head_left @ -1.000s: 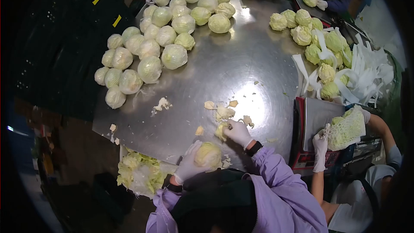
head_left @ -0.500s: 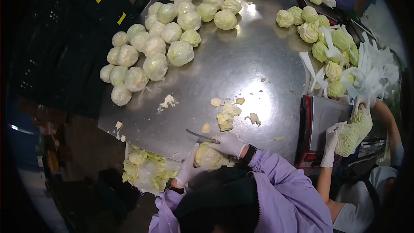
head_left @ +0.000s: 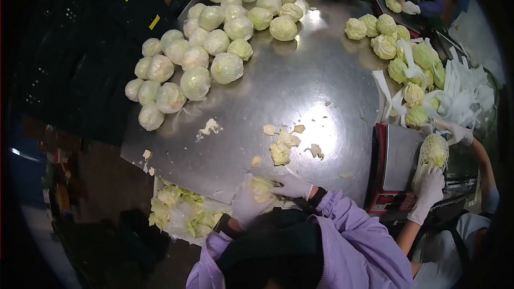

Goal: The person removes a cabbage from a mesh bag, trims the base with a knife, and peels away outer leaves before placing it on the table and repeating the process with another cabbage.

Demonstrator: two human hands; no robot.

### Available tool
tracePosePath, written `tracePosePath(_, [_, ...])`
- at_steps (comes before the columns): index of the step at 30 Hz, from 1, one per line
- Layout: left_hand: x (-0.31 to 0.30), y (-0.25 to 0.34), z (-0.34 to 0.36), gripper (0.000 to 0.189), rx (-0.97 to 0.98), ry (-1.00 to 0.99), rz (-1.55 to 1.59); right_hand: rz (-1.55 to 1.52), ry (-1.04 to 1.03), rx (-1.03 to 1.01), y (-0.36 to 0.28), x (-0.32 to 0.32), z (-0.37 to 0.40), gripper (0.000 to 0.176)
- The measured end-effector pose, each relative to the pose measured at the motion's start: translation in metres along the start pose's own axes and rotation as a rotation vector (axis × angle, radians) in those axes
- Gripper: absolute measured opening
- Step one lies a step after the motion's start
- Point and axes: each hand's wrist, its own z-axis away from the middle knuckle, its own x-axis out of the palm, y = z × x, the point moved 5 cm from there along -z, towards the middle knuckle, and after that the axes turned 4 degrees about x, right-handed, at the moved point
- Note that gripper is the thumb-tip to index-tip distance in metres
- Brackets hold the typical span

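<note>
At the table's near edge, my gloved left hand point(head_left: 249, 202) wraps round the left side of a pale green cabbage point(head_left: 262, 189). My gloved right hand point(head_left: 293, 187) is closed at the cabbage's right side. A small dark bit of the knife point(head_left: 277, 184) shows at its fingers; the blade is mostly hidden. Just beyond the cabbage lie trimmed leaves point(head_left: 280, 153) and cut stem pieces point(head_left: 269, 129). Loose outer leaves point(head_left: 182, 211) fill a bag or container left of my left hand.
Many wrapped cabbages point(head_left: 196, 83) stand at the table's point(head_left: 300, 80) far left. More cabbages point(head_left: 384, 46) and white netting point(head_left: 466, 91) lie at the right. Beside a scale point(head_left: 402, 155), a co-worker's hands point(head_left: 430, 192) handle a netted cabbage point(head_left: 436, 151). Other co-workers stand at the far edge.
My left hand has moved up and right over the cabbage. The knife's curved blade, plain before, is now mostly out of sight. The co-worker's netted cabbage has moved left towards the scale.
</note>
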Motion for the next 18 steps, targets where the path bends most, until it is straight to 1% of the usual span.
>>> tracePosePath(1, [0.0,0.0,0.0,0.1,-0.021,-0.022,-0.031,-0.01,-0.03,0.117,0.004,0.001,0.0,0.044])
tracePosePath(2, [0.001,0.0,0.0,0.1,-0.024,-0.022,-0.031,-0.021,-0.059,0.234,0.008,0.003,0.0,0.04])
tracePosePath(3, [0.001,-0.001,0.001,0.099,-0.007,-0.002,-0.022,-0.024,-0.061,0.233,0.01,0.008,-0.002,0.04])
tracePosePath(5, [0.004,-0.003,0.002,0.098,0.014,0.011,-0.013,0.31,0.209,0.076,0.011,0.006,-0.01,0.036])
tracePosePath(6, [0.004,-0.005,0.004,0.098,0.005,0.021,0.024,0.304,0.214,0.083,0.016,0.009,-0.014,0.036])
tracePosePath(8, [0.005,-0.019,0.004,0.098,0.003,0.036,0.061,0.371,0.301,0.045,0.02,0.003,-0.024,0.033])
tracePosePath(9, [0.004,-0.029,0.004,0.095,0.108,0.078,0.075,0.373,0.303,0.042,0.025,-0.001,-0.027,0.033])
tracePosePath(10, [0.002,-0.04,0.005,0.092,0.212,0.124,0.086,0.342,0.294,0.121,0.037,-0.007,-0.027,0.031])
tracePosePath(11, [-0.003,-0.053,0.006,0.092,0.213,0.131,0.079,0.308,0.285,0.199,0.048,-0.012,-0.029,0.029])
tracePosePath(12, [-0.004,-0.069,0.005,0.084,0.096,0.062,0.351,0.198,0.321,0.146,0.054,-0.016,-0.026,0.029])
tracePosePath(13, [-0.002,-0.082,0.007,0.077,-0.027,-0.006,0.627,0.203,0.314,0.138,0.062,-0.02,-0.026,0.029])
tracePosePath(14, [-0.003,-0.09,0.009,0.064,-0.143,-0.029,0.75,0.148,0.363,0.108,0.06,-0.025,-0.021,0.029])
tracePosePath(15, [-0.002,-0.095,0.012,0.064,-0.15,-0.022,0.748,0.089,0.412,0.08,0.058,-0.031,-0.016,0.029])
tracePosePath(16, [0.0,-0.103,0.013,0.06,-0.186,0.053,1.033,0.193,0.4,0.103,0.055,-0.04,-0.015,0.031])
tracePosePath(17, [0.0,-0.112,0.011,0.057,-0.212,0.133,1.314,0.194,0.397,0.088,0.046,-0.053,-0.009,0.031])
tracePosePath(18, [0.007,-0.115,0.011,0.053,-0.224,0.203,1.44,0.098,0.392,0.046,0.035,-0.064,0.001,0.029])
